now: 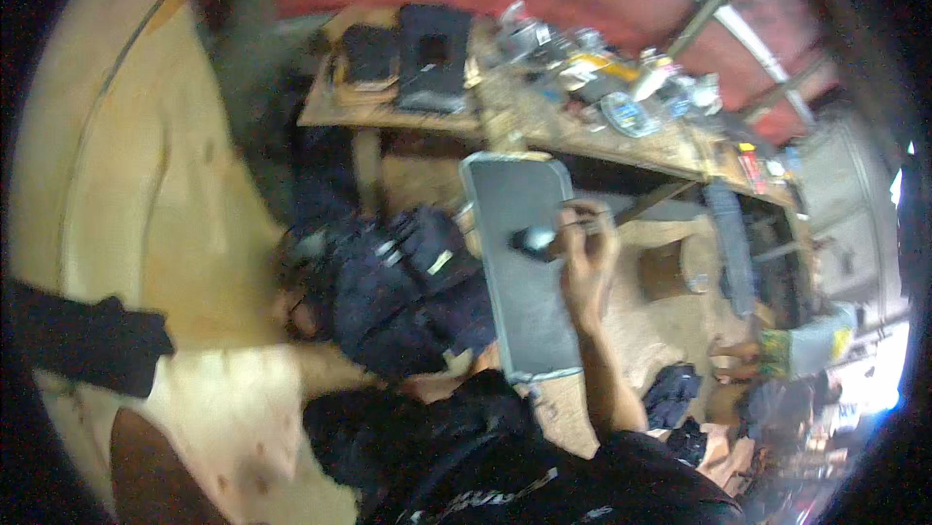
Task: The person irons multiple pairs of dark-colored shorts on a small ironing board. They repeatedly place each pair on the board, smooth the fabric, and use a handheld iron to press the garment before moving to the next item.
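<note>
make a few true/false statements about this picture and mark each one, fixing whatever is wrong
1. The right hand is at the right side of the dark panel with pale edges. True.
2. The panel lies flat on top of the wooden workbench. False: it shows in front of the bench, mostly below the level of its top.
3. A small dark rounded thing shows against the panel, close to the right hand. True.
4. The person wears a bright white shirt. False: the shirt is black with pale marks.
5. Among the clutter on the workbench there is a yellow thing. True.
</note>
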Available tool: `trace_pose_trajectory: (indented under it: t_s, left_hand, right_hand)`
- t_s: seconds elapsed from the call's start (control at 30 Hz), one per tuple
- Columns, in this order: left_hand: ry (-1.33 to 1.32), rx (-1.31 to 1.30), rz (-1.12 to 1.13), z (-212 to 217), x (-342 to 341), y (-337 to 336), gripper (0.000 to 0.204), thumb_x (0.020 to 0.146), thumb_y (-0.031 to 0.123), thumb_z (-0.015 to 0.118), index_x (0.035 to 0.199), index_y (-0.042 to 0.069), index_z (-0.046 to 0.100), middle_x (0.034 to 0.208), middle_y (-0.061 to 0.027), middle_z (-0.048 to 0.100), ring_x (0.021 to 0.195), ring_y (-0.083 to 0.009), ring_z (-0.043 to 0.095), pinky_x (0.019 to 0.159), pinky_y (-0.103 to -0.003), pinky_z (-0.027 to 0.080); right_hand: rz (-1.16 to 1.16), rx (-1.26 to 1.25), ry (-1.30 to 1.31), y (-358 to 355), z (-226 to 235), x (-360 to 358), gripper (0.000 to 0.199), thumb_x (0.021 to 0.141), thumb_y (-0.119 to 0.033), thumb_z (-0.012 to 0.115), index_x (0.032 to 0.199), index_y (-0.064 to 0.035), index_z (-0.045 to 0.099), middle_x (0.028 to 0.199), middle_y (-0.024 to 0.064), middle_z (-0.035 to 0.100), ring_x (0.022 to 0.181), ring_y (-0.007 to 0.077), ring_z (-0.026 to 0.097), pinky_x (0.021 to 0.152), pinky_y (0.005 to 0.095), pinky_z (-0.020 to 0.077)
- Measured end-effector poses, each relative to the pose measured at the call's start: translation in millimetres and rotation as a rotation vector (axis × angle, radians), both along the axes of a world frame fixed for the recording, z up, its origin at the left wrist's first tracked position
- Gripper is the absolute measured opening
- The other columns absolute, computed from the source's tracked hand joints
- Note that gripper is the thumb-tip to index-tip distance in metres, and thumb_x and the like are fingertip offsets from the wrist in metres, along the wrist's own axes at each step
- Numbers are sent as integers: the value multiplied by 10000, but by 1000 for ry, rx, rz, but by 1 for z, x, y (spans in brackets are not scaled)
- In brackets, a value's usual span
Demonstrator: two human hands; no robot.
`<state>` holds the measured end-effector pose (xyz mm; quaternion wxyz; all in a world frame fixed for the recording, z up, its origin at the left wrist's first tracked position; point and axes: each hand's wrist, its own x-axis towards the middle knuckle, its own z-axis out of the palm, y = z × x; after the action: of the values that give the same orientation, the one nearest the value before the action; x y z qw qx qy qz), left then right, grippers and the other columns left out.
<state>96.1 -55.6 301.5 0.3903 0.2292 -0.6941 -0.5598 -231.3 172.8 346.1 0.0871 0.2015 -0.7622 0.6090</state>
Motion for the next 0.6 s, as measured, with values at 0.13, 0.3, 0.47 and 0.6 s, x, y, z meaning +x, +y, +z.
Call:
trace_pose_trajectory:
  t_s: [0.13,0.3,0.47,0.6]
  left_hand:
    - [178,-230,179,52,-21,12,271,1020,215,631,1191,14,691,1192,-100,715,1112,-239,665,971,-373,516]
    - [351,-480,282,84,-124,23,280,1021,234,637,1191,18,690,1198,-98,713,1117,-244,663,972,-375,514]
    - [-619,-436,-138,-55,-220,38,388,984,311,699,1276,58,677,1246,-143,701,1200,-351,649,1009,-466,512]
    - [-1344,-329,-74,-191,-230,57,926,880,530,759,1622,161,347,1703,-219,214,1561,-440,227,1182,-746,228]
  right_hand:
    - [19,3,-153,59,-29,-37,222,1057,-223,643,1076,-6,686,851,58,638,659,80,577,553,253,488]
    - [-26,304,-23,128,-82,-85,355,1072,-320,612,1105,28,675,885,91,672,780,149,572,715,332,485]
    - [100,424,-422,169,-148,-125,539,1106,-419,512,1199,96,644,1019,188,711,933,278,637,871,412,492]
    - [71,315,-227,158,-188,-198,433,1126,-316,466,1207,65,653,1071,164,729,1027,281,685,918,408,511]
